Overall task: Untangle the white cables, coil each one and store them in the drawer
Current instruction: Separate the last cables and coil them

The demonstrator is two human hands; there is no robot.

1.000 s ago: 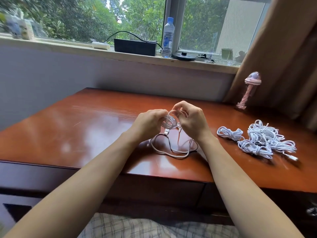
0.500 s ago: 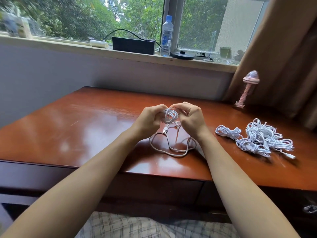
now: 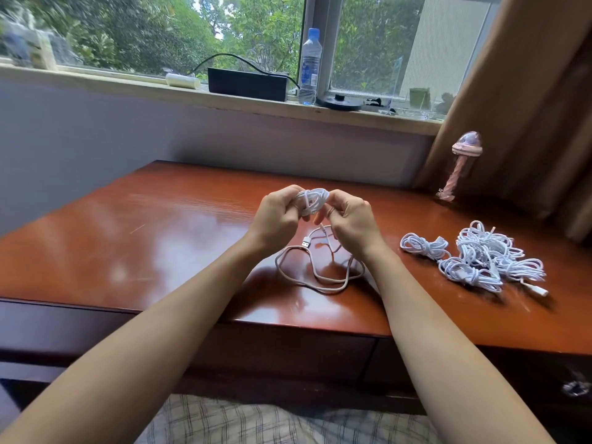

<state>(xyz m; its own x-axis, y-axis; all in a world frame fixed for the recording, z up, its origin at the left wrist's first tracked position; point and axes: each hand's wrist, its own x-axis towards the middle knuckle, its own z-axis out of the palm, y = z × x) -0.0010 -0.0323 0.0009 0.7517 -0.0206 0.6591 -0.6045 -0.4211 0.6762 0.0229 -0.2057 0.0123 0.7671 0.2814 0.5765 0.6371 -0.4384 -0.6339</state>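
My left hand and my right hand both grip a small coil of a white cable held just above the wooden desk. The rest of that cable lies in loose loops on the desk below my hands, its USB plug pointing up. To the right lies a small coiled white cable, and beside it a pile of several more white cables, partly coiled, partly tangled. The drawer fronts under the desk edge are shut.
A pink mushroom-shaped object stands at the desk's back right by the brown curtain. On the window sill are a water bottle, a black box with a black lead, and small items. A drawer knob shows at lower right.
Both hands have risen and moved away from me with the coil. More cable is wound into the coil, so the loose loops on the desk are smaller.
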